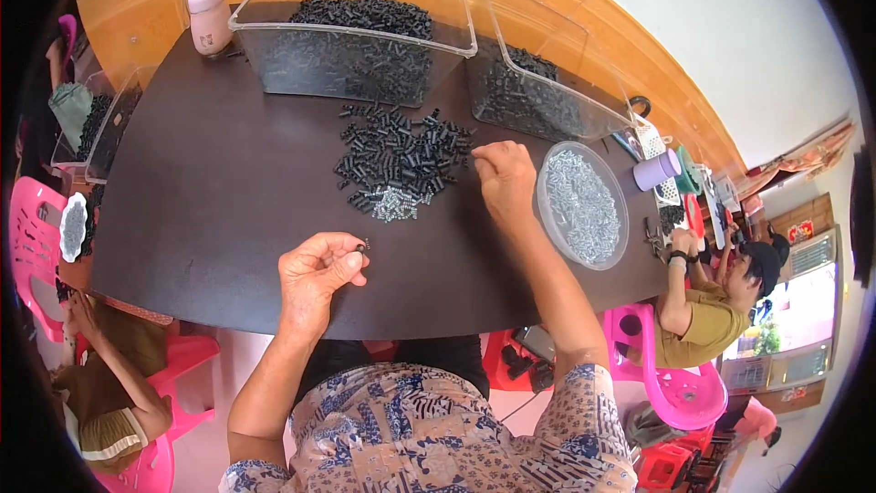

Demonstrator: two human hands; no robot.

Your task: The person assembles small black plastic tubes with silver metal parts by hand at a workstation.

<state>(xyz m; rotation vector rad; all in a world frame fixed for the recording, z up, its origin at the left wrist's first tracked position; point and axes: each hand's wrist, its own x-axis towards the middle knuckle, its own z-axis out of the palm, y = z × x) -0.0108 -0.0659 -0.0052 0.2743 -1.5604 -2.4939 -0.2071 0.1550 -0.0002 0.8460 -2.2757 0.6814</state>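
My left hand [315,278] is over the near part of the dark table, thumb and fingers pinched on a small black piece [363,247]. Beyond it lies a heap of short black plastic pieces [388,151]. A small cluster of silver metal springs [397,204] sits at the heap's near edge. To the right of the heap is my right hand [507,184], its fingers curled together at the table; whatever they hold, if anything, is hidden. A round clear tub [545,230] full of silver springs [584,205] stands just right of my right forearm.
Two clear bins [356,27] [547,82] of black pieces stand along the back. A pink bottle [209,16] is at the far left, a lilac cup [657,170] at the right. A co-worker [716,306] sits at the right; another person's arm [119,365] shows at the left.
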